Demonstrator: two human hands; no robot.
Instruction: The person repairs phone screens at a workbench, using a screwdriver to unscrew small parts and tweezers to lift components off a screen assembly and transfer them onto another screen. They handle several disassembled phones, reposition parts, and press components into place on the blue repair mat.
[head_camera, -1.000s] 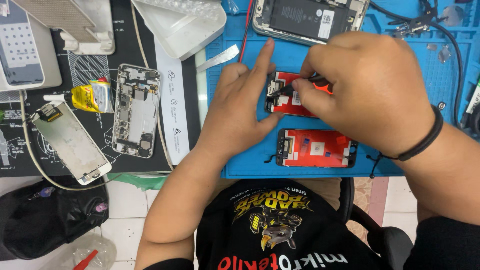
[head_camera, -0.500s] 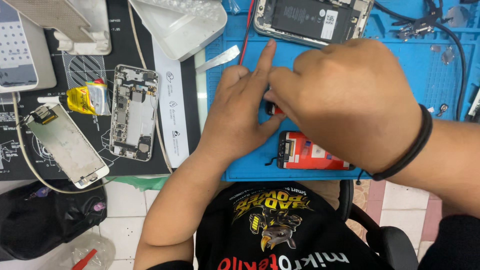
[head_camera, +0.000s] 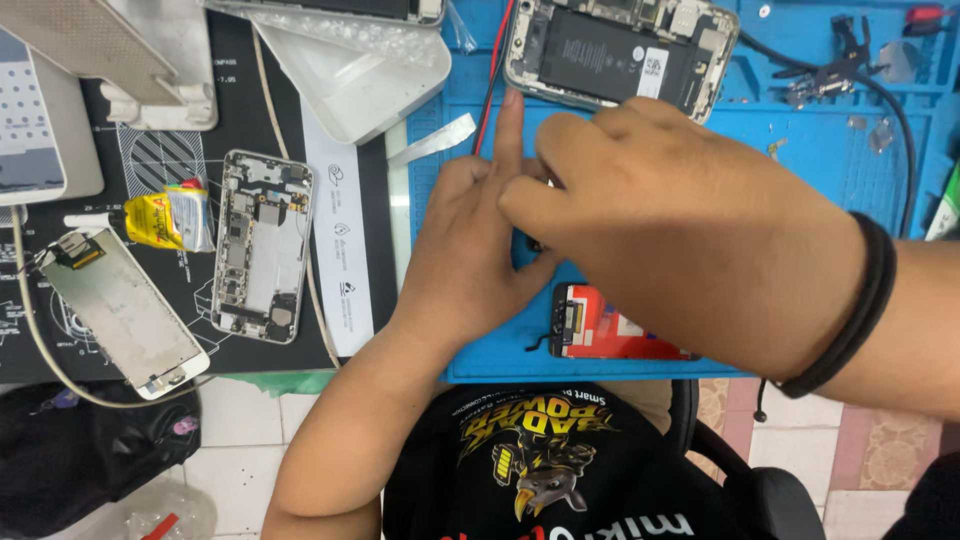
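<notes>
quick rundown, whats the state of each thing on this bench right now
left hand: flat on blue mat, forefinger pointing up
right hand: over left, grip hidden
dark opened phone: back off, battery showing
silver gutted phone: open, boards bare
red screen panel: face down, part covered
white screen: detached

Opened phone (head_camera: 620, 55) beyond hands, seemingly on mat (head_camera: 800, 130)

My right hand (head_camera: 690, 250) covers whatever my fingers pinch and the right end of the red phone part (head_camera: 610, 325) at six o'clock; the open phone (head_camera: 620, 50) at twelve o'clock is cut off by the top edge
</notes>
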